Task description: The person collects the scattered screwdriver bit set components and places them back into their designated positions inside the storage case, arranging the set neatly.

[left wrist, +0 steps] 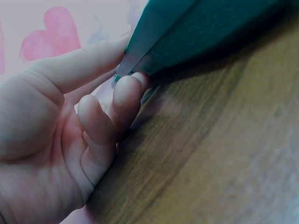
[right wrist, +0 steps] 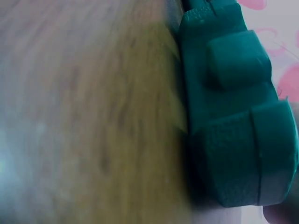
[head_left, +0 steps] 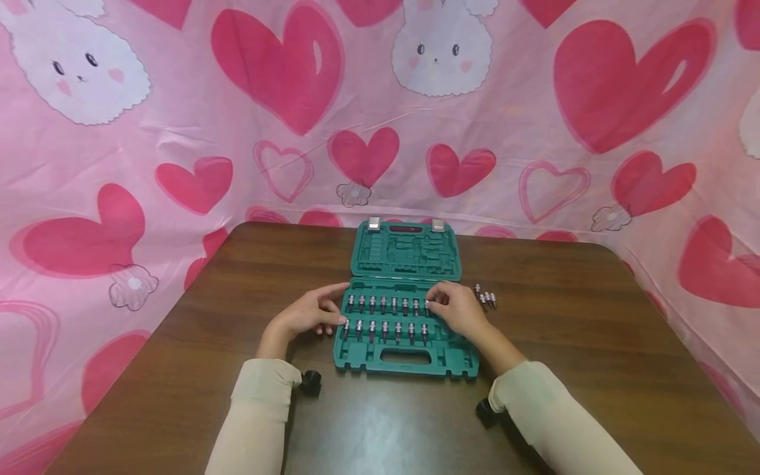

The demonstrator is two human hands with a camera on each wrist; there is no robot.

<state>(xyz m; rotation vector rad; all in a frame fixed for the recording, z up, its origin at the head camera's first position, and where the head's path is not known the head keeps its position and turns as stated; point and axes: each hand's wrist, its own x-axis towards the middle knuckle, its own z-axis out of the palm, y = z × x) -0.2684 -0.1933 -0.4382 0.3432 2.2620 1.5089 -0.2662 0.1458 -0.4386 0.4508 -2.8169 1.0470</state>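
A green plastic tool case (head_left: pixel 406 356) lies unfolded on the table, its lid laid back. Two rows of silver bit sockets (head_left: pixel 384 330) with dark tips fill slots in its lower half. My right hand (head_left: pixel 460 310) reaches in from the right side and pinches a bit socket (head_left: pixel 427 304) at the right end of the upper row. At the left edge rests my left hand (head_left: pixel 305 313), thumb and index finger spread along the case's side. The left wrist view shows those fingertips against the green side wall (left wrist: pixel 154 32). Only the case's front part (right wrist: pixel 238 84) shows clearly in the right wrist view.
Several loose bit sockets (head_left: pixel 487 300) lie on the brown wooden table (head_left: pixel 570 343) right of the case. The moulded lid (head_left: pixel 406 251) carries two metal latches at its far edge. A pink cloth with hearts and rabbits (head_left: pixel 368 86) hangs around the table.
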